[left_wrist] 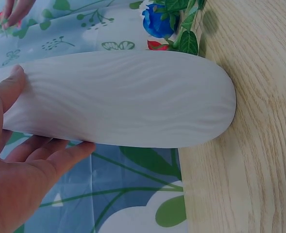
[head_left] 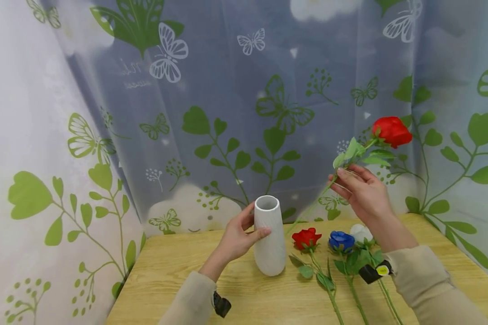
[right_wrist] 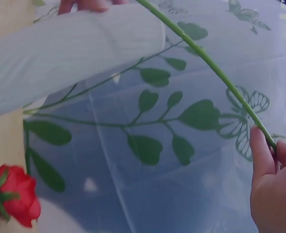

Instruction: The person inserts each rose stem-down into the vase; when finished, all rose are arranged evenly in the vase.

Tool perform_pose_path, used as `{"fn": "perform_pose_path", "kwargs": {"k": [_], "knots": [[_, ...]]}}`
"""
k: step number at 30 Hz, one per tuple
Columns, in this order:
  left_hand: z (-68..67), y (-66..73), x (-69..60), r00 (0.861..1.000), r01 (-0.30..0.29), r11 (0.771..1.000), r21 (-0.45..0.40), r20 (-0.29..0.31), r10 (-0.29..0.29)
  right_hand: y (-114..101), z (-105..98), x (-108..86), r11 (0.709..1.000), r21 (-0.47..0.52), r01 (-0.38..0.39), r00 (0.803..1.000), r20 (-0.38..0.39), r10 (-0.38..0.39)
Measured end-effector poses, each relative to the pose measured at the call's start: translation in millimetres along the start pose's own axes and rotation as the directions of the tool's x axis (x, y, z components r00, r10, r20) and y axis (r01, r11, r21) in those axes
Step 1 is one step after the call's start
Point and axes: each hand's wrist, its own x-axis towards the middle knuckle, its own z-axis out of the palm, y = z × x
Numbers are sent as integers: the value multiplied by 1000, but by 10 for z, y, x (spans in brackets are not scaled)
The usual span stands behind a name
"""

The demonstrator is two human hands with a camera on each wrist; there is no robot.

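In the head view a white ribbed vase [head_left: 270, 246] stands upright on the wooden table. My left hand [head_left: 237, 234] grips its upper part, thumb in front and fingers behind. My right hand [head_left: 366, 192] pinches the green stem of a red rose [head_left: 392, 132] just below its leaves, raised above the table. That stem slants down to the left, its lower end close to the vase's right side. In the right wrist view the stem [right_wrist: 215, 68] passes near the vase's mouth. The left wrist view shows the vase [left_wrist: 133, 99] from the side, its base on the table.
Right of the vase lie another red rose [head_left: 307, 238], a blue rose [head_left: 341, 241] and a white rose [head_left: 361, 233], stems toward the front. Behind the wooden table [head_left: 179, 280] hangs a printed curtain [head_left: 223, 90] with leaves and butterflies.
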Motion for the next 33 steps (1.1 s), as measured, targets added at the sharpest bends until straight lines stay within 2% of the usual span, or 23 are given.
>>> {"fn": "perform_pose_path", "kwargs": {"k": [5,11,15,22,28,33], "knots": [[5,1,-11,1000,11,1000,-7,-2,-11,-8,157,44,995,91,50,998,-32,-47],[0,2,-11,1000,6,1000,-1,1,-6,1,296,96,987,104,125,989,-97,-115],[-10,16,0,1000,-3,1000,0,8,3,48,390,112,988,58,145,984,-110,-138],[-15,20,11,1000,-8,1000,1,5,8,247,594,137,980,-84,181,981,-62,-186],[-7,1,4,1000,-7,1000,-9,3,7,408,683,163,967,-192,167,980,-75,-184],[-9,0,11,1000,-3,1000,-7,4,3,451,722,168,956,-251,155,981,-77,-179]]}}
